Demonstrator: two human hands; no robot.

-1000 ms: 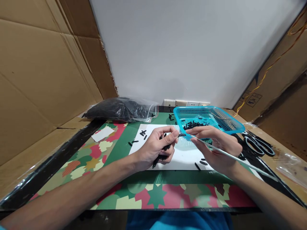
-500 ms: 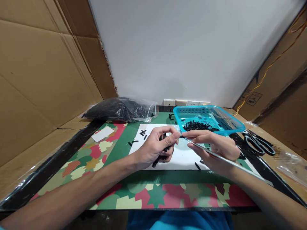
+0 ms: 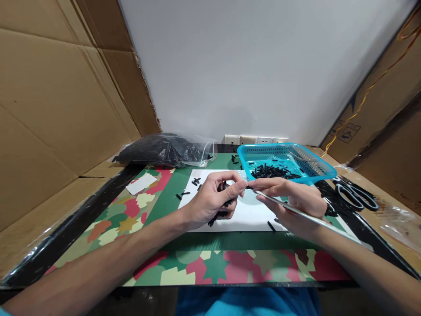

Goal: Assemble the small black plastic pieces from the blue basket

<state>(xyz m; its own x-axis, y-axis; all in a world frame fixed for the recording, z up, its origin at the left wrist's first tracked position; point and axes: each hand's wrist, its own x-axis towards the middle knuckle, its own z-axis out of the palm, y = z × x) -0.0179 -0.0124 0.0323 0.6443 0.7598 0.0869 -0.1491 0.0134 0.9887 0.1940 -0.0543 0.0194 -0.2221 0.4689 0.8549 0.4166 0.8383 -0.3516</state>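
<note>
At the far left lies a clear bag of black pieces; nearer, the left hand curls round a bunch of black pieces above the white paper, its fingertips meeting the right hand, which grips a thin pale rod; far right sits the blue basket, black-handled scissors beyond it to the right

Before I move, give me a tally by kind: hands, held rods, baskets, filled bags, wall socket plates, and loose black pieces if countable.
Hands: 2, left hand and right hand
Rod: 1
Blue basket: 1
Filled bag: 1
Socket plates: 4
Total: 9
Black pieces left out: too overlapped to count.
</note>
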